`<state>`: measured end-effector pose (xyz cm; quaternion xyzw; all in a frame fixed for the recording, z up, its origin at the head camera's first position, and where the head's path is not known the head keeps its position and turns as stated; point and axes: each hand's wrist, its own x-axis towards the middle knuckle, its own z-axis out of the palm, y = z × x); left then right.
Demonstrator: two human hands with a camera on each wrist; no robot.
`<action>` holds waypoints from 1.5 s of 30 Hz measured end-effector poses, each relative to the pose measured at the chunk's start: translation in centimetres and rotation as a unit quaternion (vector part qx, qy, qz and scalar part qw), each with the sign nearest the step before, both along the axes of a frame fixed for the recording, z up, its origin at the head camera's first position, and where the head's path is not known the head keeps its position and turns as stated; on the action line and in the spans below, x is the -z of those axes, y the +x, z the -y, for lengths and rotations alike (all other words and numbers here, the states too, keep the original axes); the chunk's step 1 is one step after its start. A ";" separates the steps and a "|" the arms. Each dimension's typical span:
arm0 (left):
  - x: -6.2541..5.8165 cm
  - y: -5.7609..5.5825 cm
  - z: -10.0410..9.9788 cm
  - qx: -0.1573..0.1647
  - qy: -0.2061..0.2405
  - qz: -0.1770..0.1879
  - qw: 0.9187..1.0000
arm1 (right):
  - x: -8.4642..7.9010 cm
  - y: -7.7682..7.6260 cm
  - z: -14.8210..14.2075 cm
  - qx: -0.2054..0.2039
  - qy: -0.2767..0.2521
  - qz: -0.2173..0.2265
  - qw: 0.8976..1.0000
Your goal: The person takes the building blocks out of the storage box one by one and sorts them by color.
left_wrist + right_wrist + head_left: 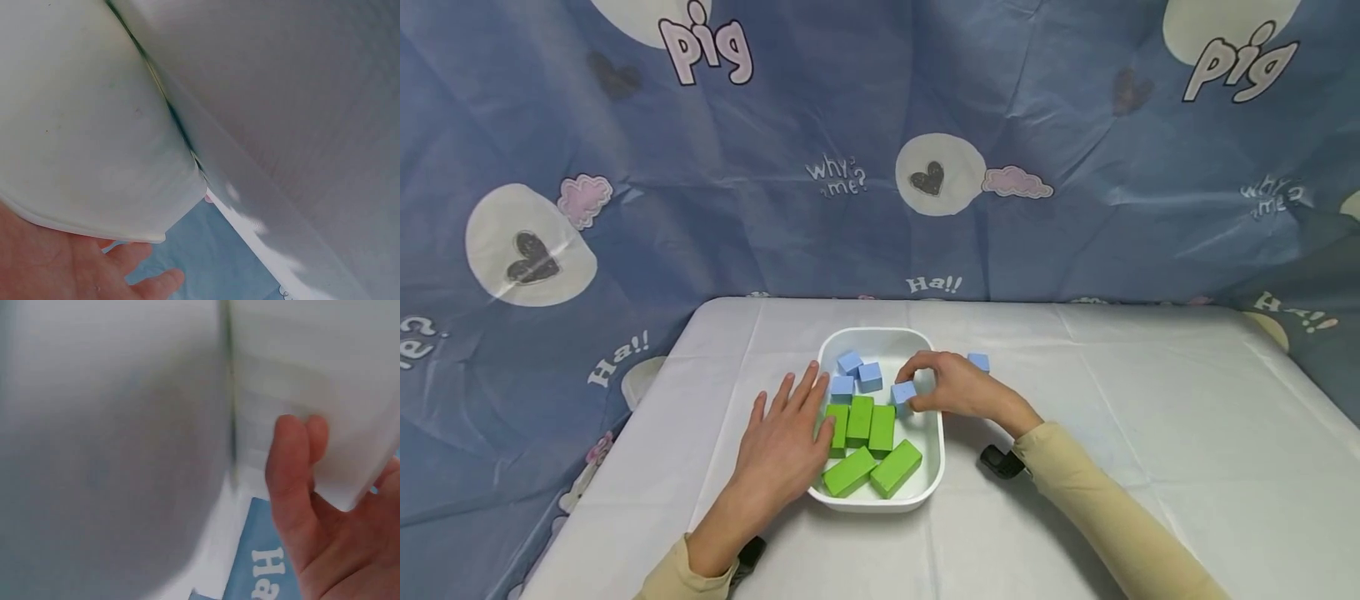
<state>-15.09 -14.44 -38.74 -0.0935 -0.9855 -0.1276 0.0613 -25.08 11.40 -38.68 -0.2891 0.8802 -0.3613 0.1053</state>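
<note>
A white bin [942, 467] stands on the table with several green rectangular blocks [882, 432] in its near half. Three light-blue cubes [870, 377] lie at its far left. Over the bin's right side, my right hand [958, 385] pinches another blue cube [902, 393] between thumb and index finger. The right wrist view shows other fingers [290, 450] against the bin's outer wall [356, 425]; the cube is hidden there. My left hand [782, 446] lies along the left rim with straight, spread fingers. In the left wrist view, its palm [56, 262] is beside the bin wall [94, 156].
One more blue cube [978, 362] sits on the white tablecloth [1150, 400], just behind my right hand. A blue patterned curtain [865, 242] hangs along the table's far edge. A black wrist device [1000, 461] is below the right wrist.
</note>
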 end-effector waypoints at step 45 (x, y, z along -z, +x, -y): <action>-0.1 -0.1 0.1 0.001 0.002 0.007 1.000 | -1.6 0.8 -3.9 0.058 -0.193 0.023 0.979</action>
